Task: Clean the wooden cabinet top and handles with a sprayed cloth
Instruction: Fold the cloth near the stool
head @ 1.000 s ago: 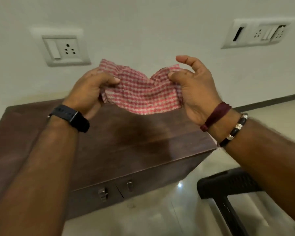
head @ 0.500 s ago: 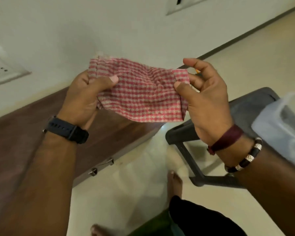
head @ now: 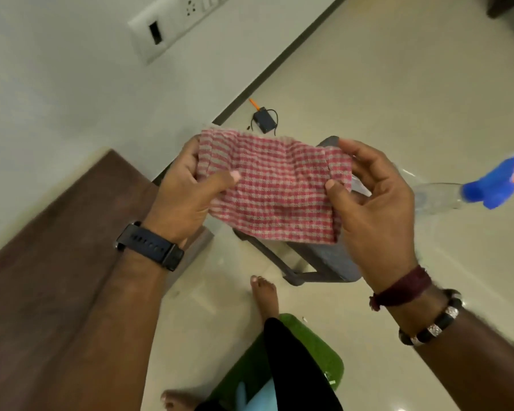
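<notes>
A pale tiled floor met a white wall along a dark skirting, and the view looked down over both. The checked red cloth hung stretched between the two hands, above the floor and off to the right of the cabinet. The left hand pinched its left edge, thumb laid over the front; the right hand pinched the right edge between thumb and fingers.

A second earlier the cloth had sagged bunched between the hands directly over the cabinet; half a second ago it was pulled nearly flat, and now it was flat, while the view had swung rightward off the cabinet toward the stool. That read as the cloth being readied for spraying, with wiping not yet begun.

The wooden cabinet top lay below and left of the left forearm; its handles were out of view. Just behind and below the right hand stood a dark stool. Beyond the right hand's fingers lay a clear spray bottle with a blue trigger head, blurred; whether it held liquid could not be told, though it looked mostly clear. Above the cloth a small black box with a wire sat on the floor. A green mat lay under the person's bare feet, below the hands.
</notes>
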